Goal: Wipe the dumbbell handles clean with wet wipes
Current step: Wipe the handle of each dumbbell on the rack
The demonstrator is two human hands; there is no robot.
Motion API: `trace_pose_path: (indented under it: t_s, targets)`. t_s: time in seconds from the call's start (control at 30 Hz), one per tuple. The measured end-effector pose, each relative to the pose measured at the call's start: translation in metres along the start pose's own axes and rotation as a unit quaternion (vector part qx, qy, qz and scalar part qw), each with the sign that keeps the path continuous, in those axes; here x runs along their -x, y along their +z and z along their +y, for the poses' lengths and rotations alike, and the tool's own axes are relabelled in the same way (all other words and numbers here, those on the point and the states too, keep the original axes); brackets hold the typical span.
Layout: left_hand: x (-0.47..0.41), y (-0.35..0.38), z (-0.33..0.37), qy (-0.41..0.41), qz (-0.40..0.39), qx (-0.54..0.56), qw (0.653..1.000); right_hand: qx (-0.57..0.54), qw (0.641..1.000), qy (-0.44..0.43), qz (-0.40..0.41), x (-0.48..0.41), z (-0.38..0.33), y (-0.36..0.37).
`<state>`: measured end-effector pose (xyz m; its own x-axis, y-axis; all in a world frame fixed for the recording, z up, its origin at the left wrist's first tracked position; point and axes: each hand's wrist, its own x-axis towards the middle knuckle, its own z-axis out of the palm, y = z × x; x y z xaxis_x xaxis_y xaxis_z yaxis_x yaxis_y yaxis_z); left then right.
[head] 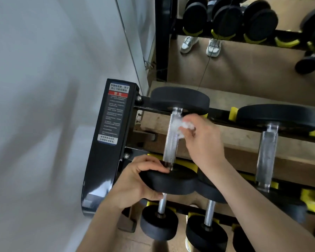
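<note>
While the dumbbell point(173, 139) lies on the rack point(105, 142), handle running front to back, its near weight is gripped by the left hand point(135, 180); a crumpled wipe point(184, 127) is pinched against the handle by the right hand point(202, 139).

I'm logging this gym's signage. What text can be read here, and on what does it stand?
"警告": red band of the sticker on the rack's black side panel.
Sticker's other Chinese lines: too small and blurred to read.
Dumbbells and wipe: no text visible.
</note>
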<state>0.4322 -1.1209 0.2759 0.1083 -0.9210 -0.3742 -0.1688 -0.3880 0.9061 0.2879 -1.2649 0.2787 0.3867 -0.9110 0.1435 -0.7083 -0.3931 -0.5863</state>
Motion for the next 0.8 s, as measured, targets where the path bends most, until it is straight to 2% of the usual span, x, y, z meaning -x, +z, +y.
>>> trace_pose_path:
  t_s: [0.03, 0.1, 0.17, 0.27, 0.3, 0.33, 0.43, 0.47, 0.5, 0.6, 0.63, 0.7, 0.77, 0.8]
  targets:
    - [-0.001, 0.002, 0.003, -0.004, -0.008, -0.007, 1.000, 0.007, 0.998, -0.019, 0.052, -0.001, 0.004, 0.003]
    - [0.000, 0.012, 0.009, 0.005, -0.008, -0.035, 0.999, -0.065, 0.991, -0.012, 0.112, 0.000, 0.007, 0.007]
    - [0.001, 0.018, 0.011, 0.005, 0.007, -0.034, 0.999, -0.123, 0.990, -0.019, 0.071, 0.009, 0.009, 0.011]
    - [0.001, 0.013, 0.011, -0.015, 0.006, -0.014, 1.000, -0.091, 0.988, -0.096, -0.074, 0.036, 0.012, 0.008]
    - [0.001, 0.012, 0.012, -0.019, 0.002, -0.018, 1.000, -0.074, 0.985, -0.122, -0.098, 0.035, 0.013, 0.005]
    - [0.001, 0.013, 0.014, -0.021, -0.001, -0.029, 0.999, -0.057, 0.985, -0.134, -0.094, 0.028, 0.014, 0.002]
    - [0.002, 0.019, 0.015, -0.022, 0.000, -0.048, 0.999, -0.036, 0.993, -0.117, 0.003, -0.002, 0.017, -0.001]
    - [0.003, 0.019, 0.014, -0.022, 0.004, -0.044, 0.999, -0.049, 0.993, -0.105, 0.009, -0.002, 0.017, -0.001]
    - [0.004, 0.019, 0.012, -0.019, 0.010, -0.042, 0.999, -0.070, 0.992, -0.102, -0.018, 0.005, 0.017, -0.002]
    - [0.007, 0.022, 0.012, -0.008, 0.024, -0.078, 0.997, -0.150, 0.967, -0.081, -0.187, 0.038, 0.018, -0.009]
    - [0.008, 0.024, 0.014, -0.001, 0.026, -0.104, 0.994, -0.172, 0.962, -0.059, -0.204, 0.039, 0.021, -0.009]
    - [0.013, 0.026, 0.019, 0.007, 0.021, -0.126, 0.992, -0.189, 0.972, 0.013, -0.139, 0.022, 0.022, -0.005]
    - [0.019, 0.026, 0.026, 0.011, 0.007, -0.102, 0.995, -0.191, 0.978, 0.077, -0.042, 0.005, 0.020, -0.001]
    - [0.021, 0.028, 0.030, 0.005, 0.010, -0.082, 0.997, -0.196, 0.976, 0.095, -0.020, 0.003, 0.018, 0.001]
